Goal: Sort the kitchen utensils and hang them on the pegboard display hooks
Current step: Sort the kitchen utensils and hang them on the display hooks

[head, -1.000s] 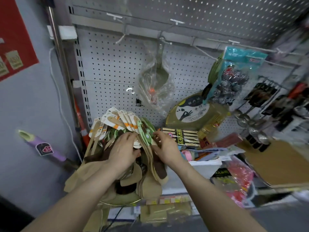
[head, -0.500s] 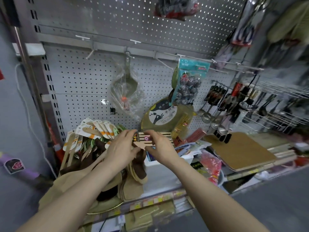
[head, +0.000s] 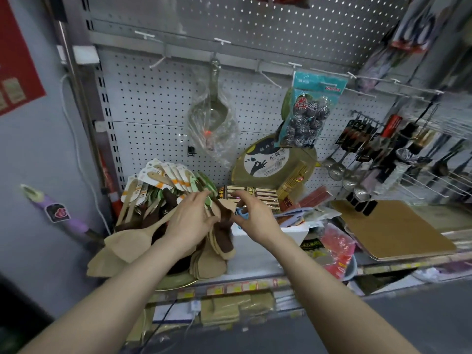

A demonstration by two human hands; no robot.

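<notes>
A heap of wooden spatulas (head: 132, 238), pale and dark brown, lies at the left of the shelf, their printed hang cards (head: 163, 176) fanned against the pegboard (head: 153, 111). My left hand (head: 190, 221) grips a bunch of these spatulas by their handles. My right hand (head: 255, 217) is curled beside it, thumb and forefinger pinching the handle end of a dark brown spatula (head: 223, 233) from that bunch. A bare hook (head: 158, 61) sticks out of the rail above the heap, and another bare hook (head: 272, 79) further right.
A bagged metal scoop (head: 214, 116) hangs at centre, a pack of steel scourers (head: 310, 116) to its right. A round bamboo tray (head: 273, 162), a chopstick box (head: 252, 194), hanging ladles (head: 352, 180) and a brown board (head: 393, 228) crowd the shelf (head: 255, 278).
My hands came down from the card tops to the spatula handles and drew a little apart. The view swung right, then back toward the heap.
</notes>
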